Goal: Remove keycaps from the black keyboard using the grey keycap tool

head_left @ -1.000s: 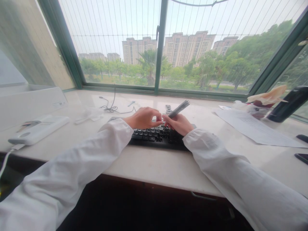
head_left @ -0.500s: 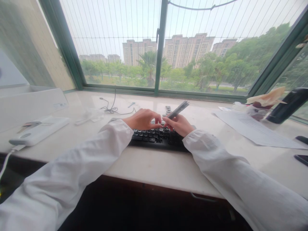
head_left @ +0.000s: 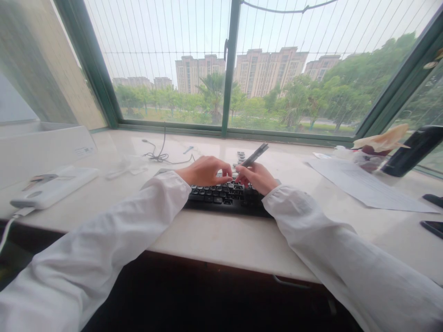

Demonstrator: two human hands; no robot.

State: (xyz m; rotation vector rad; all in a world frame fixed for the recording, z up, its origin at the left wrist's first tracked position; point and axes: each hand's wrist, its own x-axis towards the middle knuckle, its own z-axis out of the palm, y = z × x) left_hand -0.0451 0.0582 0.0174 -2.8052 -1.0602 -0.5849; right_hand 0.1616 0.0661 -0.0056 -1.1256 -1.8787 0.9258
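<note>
My right hand closed round one slim grey tool angled upward, left hand curled, fingertips pinched just beside it over one black keyboard on the counter, what they pinch I cannot tell, keyboard's middle hidden by both hands, one paper sheet at right.

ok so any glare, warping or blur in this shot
Head view: backlight washes the sky white; the wide lens bows the window frame and stretches both sleeves; the left hand, the right hand gripping a grey tool, and the keyboard look fairly sharp.
</note>
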